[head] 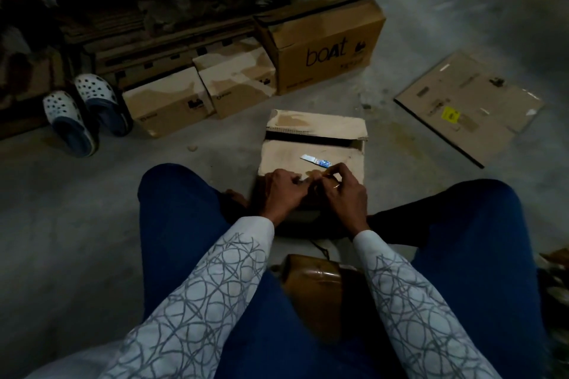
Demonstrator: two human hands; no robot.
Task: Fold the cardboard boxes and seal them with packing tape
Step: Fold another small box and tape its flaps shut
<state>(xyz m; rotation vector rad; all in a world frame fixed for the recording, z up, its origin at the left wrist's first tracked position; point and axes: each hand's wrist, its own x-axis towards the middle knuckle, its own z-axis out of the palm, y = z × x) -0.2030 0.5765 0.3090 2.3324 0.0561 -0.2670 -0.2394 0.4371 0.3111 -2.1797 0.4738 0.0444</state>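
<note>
while over the box (286,154), left hand (281,191) beside right hand (345,191), fingers (337,168) curled, grasp unclear

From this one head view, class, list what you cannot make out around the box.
Head view only:
- What the left hand and right hand pinch: fingers cover it.
- Inside the box: the flap gap is black.
- Print on the small strip: too small.
- Brown object: dim, sleeves overlap it.

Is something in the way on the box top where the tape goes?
Yes, likely: a small white-and-blue strip lies on the near flap of the brown cardboard box, just beyond the left hand and right hand, before the dark gap between flaps.
</note>
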